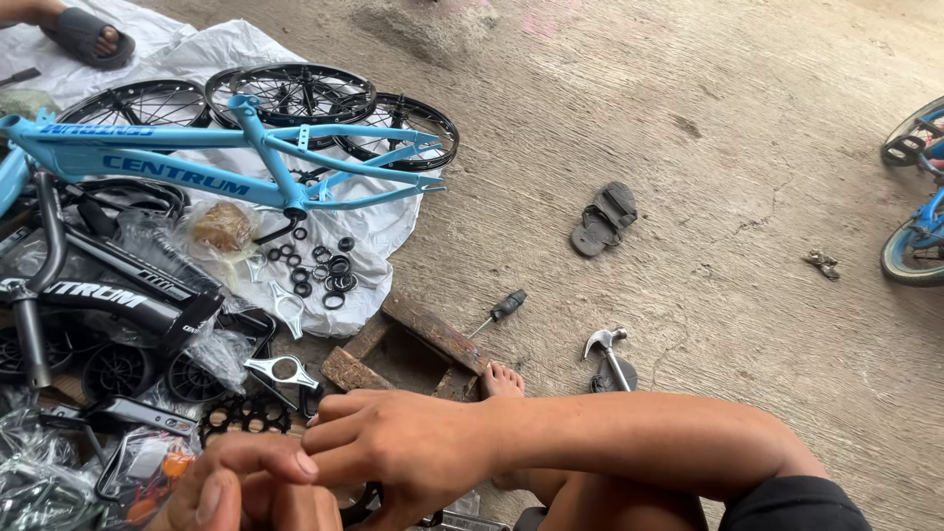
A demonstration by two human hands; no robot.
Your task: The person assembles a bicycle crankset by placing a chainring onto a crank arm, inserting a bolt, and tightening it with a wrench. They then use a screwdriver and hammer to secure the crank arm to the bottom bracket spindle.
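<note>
Head view is showing us sitting on the concrete floor (688, 177), with our right hand (408, 447) and left hand (251, 487) meeting at about 6 o'clock. Fingers are curling together over some small part, hidden between them, so we cannot tell what either grip is holding (or whether anything is). Assembly is looking barely begun: the blue bicycle frame (197, 162) is lying bare at 10 o'clock, the wheels (295, 93) loose behind it, black rings (329, 270) scattered on white plastic sheeting (383, 231). A claw hammer (605, 349) and screwdriver (500, 313) are lying untouched.
</note>
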